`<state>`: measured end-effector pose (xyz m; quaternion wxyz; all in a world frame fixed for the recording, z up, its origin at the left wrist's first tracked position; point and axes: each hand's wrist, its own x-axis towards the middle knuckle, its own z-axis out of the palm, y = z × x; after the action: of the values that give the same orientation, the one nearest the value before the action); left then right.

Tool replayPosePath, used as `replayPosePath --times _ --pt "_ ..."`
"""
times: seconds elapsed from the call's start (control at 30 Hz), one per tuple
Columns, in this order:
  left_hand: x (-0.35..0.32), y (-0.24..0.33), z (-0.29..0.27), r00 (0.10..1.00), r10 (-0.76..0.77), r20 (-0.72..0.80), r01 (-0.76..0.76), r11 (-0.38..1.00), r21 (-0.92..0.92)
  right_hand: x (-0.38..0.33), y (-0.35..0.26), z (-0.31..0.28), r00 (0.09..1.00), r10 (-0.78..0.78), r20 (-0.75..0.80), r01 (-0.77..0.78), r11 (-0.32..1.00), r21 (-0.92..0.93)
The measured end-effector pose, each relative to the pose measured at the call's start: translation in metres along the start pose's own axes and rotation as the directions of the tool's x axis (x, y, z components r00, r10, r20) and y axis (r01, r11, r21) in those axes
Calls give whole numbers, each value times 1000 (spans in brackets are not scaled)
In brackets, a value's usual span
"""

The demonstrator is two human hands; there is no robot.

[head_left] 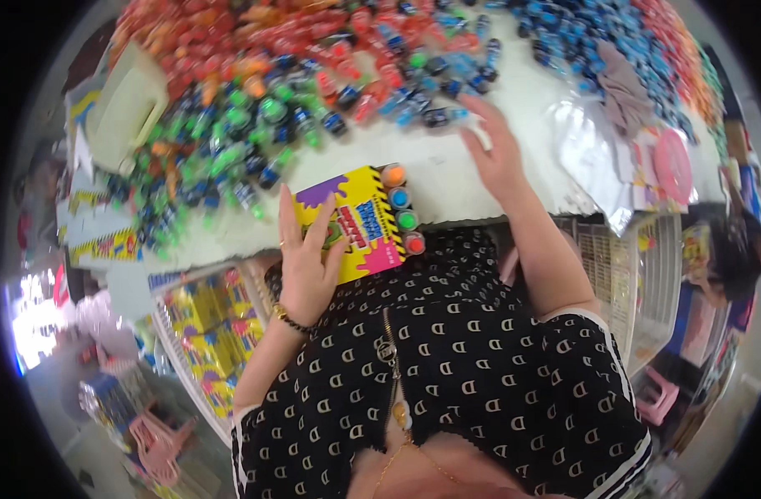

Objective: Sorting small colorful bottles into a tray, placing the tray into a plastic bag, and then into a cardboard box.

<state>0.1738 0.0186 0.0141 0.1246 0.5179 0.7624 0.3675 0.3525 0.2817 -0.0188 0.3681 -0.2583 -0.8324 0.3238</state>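
A yellow cardboard box (pixel 355 258) with purple and pink splashes lies at the table's near edge, partly over my lap. My left hand (pixel 310 258) holds it from the left, fingers spread across its printed face and along its side. Out of its right end show small bottles with orange, blue, green and red tops (pixel 400 198), in a row. My right hand (pixel 499 158) is raised over the table to the right of the box, thumb and fingers apart with nothing between them. Just beyond its fingertips lie small blue bottles with dark wraps (pixel 443 116).
Heaps of red bottles (pixel 231 41), green bottles (pixel 222 141) and blue bottles (pixel 563 41) cover the far side of the white table (pixel 430 162). A pale bin (pixel 127 108) stands at left. Clear plastic bags (pixel 584 150) lie at right. Below left, a crate (pixel 189 366) holds yellow boxes.
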Motion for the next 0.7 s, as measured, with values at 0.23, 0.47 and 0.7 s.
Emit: replayPosePath --times 0.23,0.47,0.7 --pt "34 -7 9 975 145 168 -183 954 237 -96 130 -152 769 168 -617 -559 645 -521" --pt "60 8 23 879 334 341 -363 931 25 -101 150 -195 764 441 -472 -646 507 -571" --pt "72 -11 17 900 169 403 166 719 -675 -15 50 -161 776 256 -577 -429 884 -186"
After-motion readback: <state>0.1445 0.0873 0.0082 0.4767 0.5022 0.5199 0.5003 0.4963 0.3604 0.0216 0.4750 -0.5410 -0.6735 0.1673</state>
